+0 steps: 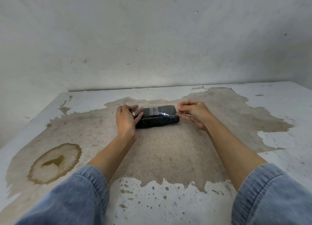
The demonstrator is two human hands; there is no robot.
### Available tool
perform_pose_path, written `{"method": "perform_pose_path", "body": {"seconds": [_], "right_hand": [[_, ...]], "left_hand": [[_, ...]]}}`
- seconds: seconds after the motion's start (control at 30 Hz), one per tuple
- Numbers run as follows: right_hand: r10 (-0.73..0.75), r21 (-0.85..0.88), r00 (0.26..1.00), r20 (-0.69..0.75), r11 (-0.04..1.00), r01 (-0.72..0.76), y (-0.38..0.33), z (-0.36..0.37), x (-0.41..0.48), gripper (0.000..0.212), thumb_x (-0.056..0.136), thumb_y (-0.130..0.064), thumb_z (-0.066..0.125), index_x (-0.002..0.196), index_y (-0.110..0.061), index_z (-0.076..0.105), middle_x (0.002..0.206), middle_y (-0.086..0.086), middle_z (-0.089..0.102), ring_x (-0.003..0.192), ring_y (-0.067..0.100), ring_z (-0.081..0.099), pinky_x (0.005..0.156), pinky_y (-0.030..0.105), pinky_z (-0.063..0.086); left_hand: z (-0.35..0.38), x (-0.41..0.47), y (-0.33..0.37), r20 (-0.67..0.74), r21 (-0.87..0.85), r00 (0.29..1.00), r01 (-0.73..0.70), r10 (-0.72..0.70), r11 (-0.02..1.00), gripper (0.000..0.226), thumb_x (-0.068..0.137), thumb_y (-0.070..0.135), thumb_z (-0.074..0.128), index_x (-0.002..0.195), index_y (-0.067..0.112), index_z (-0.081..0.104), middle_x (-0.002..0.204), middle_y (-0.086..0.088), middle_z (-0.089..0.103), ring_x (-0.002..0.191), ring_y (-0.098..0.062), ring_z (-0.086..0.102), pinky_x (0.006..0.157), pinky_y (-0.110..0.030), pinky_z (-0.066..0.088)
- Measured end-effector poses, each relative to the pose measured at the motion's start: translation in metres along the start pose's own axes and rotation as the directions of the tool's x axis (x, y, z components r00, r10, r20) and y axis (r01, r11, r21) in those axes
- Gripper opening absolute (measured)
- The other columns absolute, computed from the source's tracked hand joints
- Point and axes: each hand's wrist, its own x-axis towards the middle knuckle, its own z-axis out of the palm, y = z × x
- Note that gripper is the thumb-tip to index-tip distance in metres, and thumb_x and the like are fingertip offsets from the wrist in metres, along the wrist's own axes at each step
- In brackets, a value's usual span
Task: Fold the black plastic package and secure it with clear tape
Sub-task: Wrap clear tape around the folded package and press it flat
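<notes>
The black plastic package (157, 119) lies folded into a long bundle on the worn table (168, 157), its length running left to right. A strip of clear tape (152, 111) stretches along its top. My left hand (125, 118) is at the package's left end and holds the tape's left end between thumb and fingers. My right hand (194, 115) is at the right end and pinches the tape's right end with thumb and fingertips. The left end of the package is hidden behind my left hand.
The table top is peeling white paint over bare brown board. A round brown stain (54, 164) marks the near left. A stained white wall (152, 38) rises right behind the table's far edge. Blue denim sleeves cover both forearms near the camera.
</notes>
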Motion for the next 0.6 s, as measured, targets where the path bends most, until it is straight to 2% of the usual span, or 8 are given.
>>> {"method": "perform_pose_path", "body": {"seconds": [0.17, 0.33, 0.4, 0.5, 0.6], "right_hand": [[-0.005, -0.037, 1.0, -0.004, 0.999, 0.005, 0.002, -0.0011, 0.0001, 0.012, 0.078, 0.009, 0.066, 0.079, -0.003, 0.064, 0.077, 0.011, 0.067, 0.07, 0.021, 0.066, 0.071, 0.032, 0.06], [0.012, -0.005, 1.0, -0.013, 1.0, -0.012, 0.0043, -0.0019, -0.0012, 0.012, 0.078, 0.009, 0.067, 0.083, -0.002, 0.064, 0.083, 0.013, 0.068, 0.074, 0.022, 0.067, 0.068, 0.029, 0.06], [0.004, 0.006, 1.0, -0.002, 1.0, -0.004, 0.0047, -0.0021, -0.0027, 0.013, 0.078, 0.01, 0.067, 0.081, -0.003, 0.064, 0.082, 0.013, 0.067, 0.074, 0.022, 0.067, 0.066, 0.027, 0.06], [-0.017, 0.006, 1.0, 0.021, 1.0, 0.017, 0.0061, -0.0022, -0.0061, 0.014, 0.078, 0.011, 0.065, 0.08, -0.003, 0.064, 0.081, 0.011, 0.066, 0.075, 0.02, 0.066, 0.067, 0.026, 0.059], [-0.026, 0.003, 0.999, 0.033, 1.0, 0.026, 0.0066, -0.0031, -0.0078, 0.014, 0.079, 0.011, 0.065, 0.08, -0.003, 0.063, 0.08, 0.01, 0.065, 0.073, 0.019, 0.065, 0.07, 0.026, 0.059]], "left_hand": [[0.0006, -0.0022, -0.0017, -0.003, 0.031, 0.999, -0.035, 0.035, 0.999, 0.021, 0.097, 0.004, 0.029, 0.088, 0.011, 0.047, 0.103, -0.014, 0.061, 0.088, -0.024, 0.071, 0.073, -0.026, 0.059], [-0.0005, -0.0016, -0.0041, -0.014, 0.023, 0.999, -0.041, 0.041, 0.999, 0.021, 0.096, 0.003, 0.029, 0.089, 0.01, 0.048, 0.103, -0.016, 0.062, 0.086, -0.024, 0.072, 0.073, -0.026, 0.059], [-0.0018, 0.0014, -0.0047, -0.009, 0.0, 1.0, -0.02, 0.02, 1.0, 0.021, 0.095, 0.003, 0.03, 0.098, 0.005, 0.05, 0.104, -0.018, 0.063, 0.086, -0.024, 0.072, 0.074, -0.027, 0.059], [-0.0037, 0.0043, -0.0054, -0.002, -0.043, 1.0, 0.018, -0.018, 0.999, 0.032, 0.092, 0.004, 0.031, 0.115, -0.004, 0.052, 0.111, -0.022, 0.064, 0.087, -0.025, 0.072, 0.072, -0.027, 0.059], [-0.0032, 0.0027, -0.0052, -0.01, -0.065, 1.0, 0.019, -0.019, 0.998, 0.024, 0.091, 0.002, 0.031, 0.104, 0.0, 0.052, 0.111, -0.024, 0.063, 0.09, -0.027, 0.071, 0.071, -0.026, 0.06]]}}
